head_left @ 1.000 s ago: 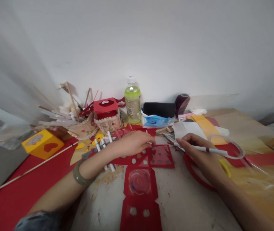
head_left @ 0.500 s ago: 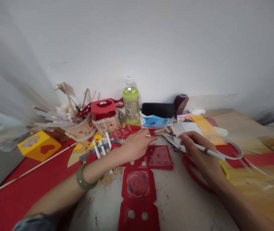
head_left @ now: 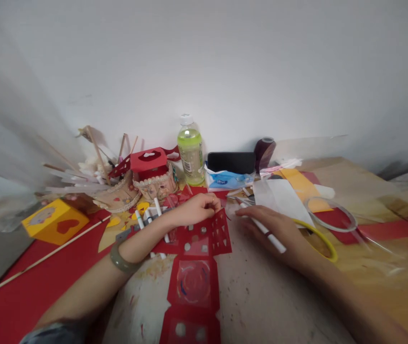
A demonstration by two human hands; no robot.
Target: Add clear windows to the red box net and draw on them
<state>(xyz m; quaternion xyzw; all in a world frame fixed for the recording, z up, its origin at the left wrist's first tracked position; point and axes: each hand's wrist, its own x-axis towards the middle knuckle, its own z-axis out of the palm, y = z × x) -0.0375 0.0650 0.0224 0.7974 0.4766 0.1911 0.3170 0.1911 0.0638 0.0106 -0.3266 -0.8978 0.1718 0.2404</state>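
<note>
A red paper cut-out (head_left: 193,258) lies on the work board, its panels joined in a cross and cut with holes, circles and small triangles. My left hand (head_left: 202,209) has its fingers curled closed at the upper edge of the right-hand flap (head_left: 221,234), which looks tilted up. My right hand (head_left: 279,229) hovers to the right of that flap, closed on a white marker (head_left: 264,231) with a dark band, its capped-looking end toward me. Scissors with a yellow handle loop (head_left: 320,236) lie partly hidden beneath the right hand.
Several white markers (head_left: 158,208) lie beside my left forearm. Along the wall stand a decorated basket with a red paper box (head_left: 149,162), a green drink bottle (head_left: 190,153), a tissue pack (head_left: 225,180) with a phone, and a thread spool (head_left: 264,153). A yellow box (head_left: 55,222) sits left.
The red cut-out has shifted left and its right flap has tilted up at my left hand. My right hand has moved left and down with the marker; more of the yellow scissor handle shows.
</note>
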